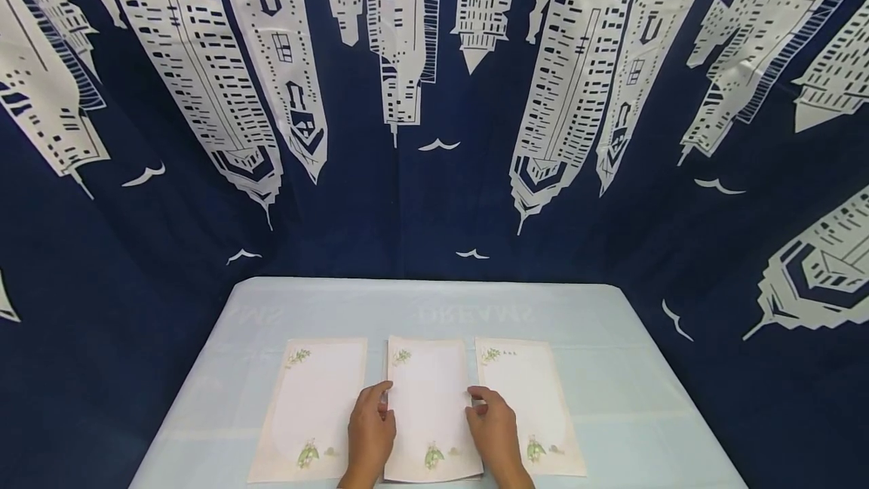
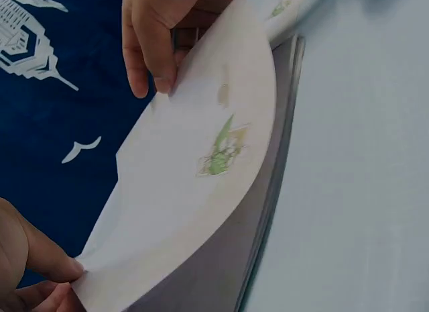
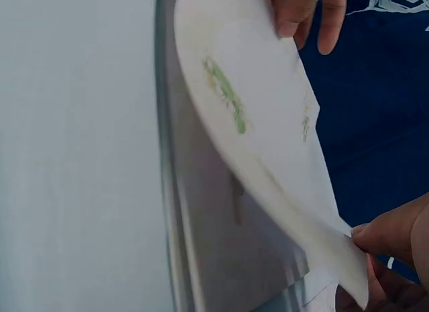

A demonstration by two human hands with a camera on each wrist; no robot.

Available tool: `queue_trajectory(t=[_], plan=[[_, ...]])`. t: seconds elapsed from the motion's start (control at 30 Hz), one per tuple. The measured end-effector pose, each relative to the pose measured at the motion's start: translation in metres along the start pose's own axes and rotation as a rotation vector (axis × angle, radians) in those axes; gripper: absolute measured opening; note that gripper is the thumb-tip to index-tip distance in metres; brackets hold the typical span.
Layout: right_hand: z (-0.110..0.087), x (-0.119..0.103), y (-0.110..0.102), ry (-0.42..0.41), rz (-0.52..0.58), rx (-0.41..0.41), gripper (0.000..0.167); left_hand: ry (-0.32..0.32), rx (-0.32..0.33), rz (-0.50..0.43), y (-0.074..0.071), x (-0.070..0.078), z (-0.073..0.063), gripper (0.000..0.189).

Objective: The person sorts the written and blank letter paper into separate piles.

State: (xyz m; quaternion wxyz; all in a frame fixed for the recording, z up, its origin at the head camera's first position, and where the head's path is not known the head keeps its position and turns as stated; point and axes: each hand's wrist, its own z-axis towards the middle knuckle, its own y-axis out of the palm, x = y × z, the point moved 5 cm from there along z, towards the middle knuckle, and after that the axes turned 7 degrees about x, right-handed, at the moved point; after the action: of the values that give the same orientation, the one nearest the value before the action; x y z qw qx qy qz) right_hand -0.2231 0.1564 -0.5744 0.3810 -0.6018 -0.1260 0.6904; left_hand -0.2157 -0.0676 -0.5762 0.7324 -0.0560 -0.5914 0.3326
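A sheet of pale stationery paper [image 1: 428,406] with green floral prints lies between my hands, in the middle of the table. My left hand [image 1: 370,429] pinches its left edge between thumb and fingers. On the right edge, my right hand [image 1: 495,432] grips the same way. Both wrist views show the sheet [image 2: 181,171] bowed, its near edge raised off a flat greyish layer [image 3: 211,238] underneath. What that layer is, I cannot tell; it has thin stacked edges. My left thumb [image 2: 64,262] presses on the sheet's corner in the left wrist view.
A similar printed sheet [image 1: 319,406] lies to the left, and another [image 1: 532,406] to the right, partly behind my right hand. All rest on a table with a pale cover [image 1: 624,391]. A dark blue cloth [image 1: 421,210] with white building prints hangs behind it.
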Motion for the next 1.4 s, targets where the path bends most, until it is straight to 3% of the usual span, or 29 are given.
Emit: queue_trajectory(t=[0.17, 0.37, 0.67, 0.97, 1.17, 1.4], plan=[[0.005, -0.007, 0.002, -0.013, 0.114, 0.0, 0.026, -0.038, 0.021, -0.029, -0.011, -0.007, 0.009, 0.053], [0.011, -0.026, 0.013, -0.024, 0.162, -0.033, 0.019, -0.108, 0.041, -0.025, -0.033, -0.021, 0.024, 0.048], [0.002, -0.061, 0.054, -0.118, 0.216, -0.167, 0.021, -0.169, 0.038, 0.047, -0.084, -0.052, 0.041, 0.039], [-0.011, -0.095, 0.094, -0.18, 0.305, -0.277, 0.021, -0.218, 0.044, 0.168, -0.123, -0.079, 0.057, 0.041], [-0.017, -0.112, 0.116, -0.203, 0.303, -0.312, 0.02, -0.217, 0.04, 0.224, -0.141, -0.093, 0.067, 0.04], [-0.021, -0.126, 0.132, -0.248, 0.229, -0.374, 0.019, -0.227, 0.018, 0.262, -0.147, -0.106, 0.071, 0.038]])
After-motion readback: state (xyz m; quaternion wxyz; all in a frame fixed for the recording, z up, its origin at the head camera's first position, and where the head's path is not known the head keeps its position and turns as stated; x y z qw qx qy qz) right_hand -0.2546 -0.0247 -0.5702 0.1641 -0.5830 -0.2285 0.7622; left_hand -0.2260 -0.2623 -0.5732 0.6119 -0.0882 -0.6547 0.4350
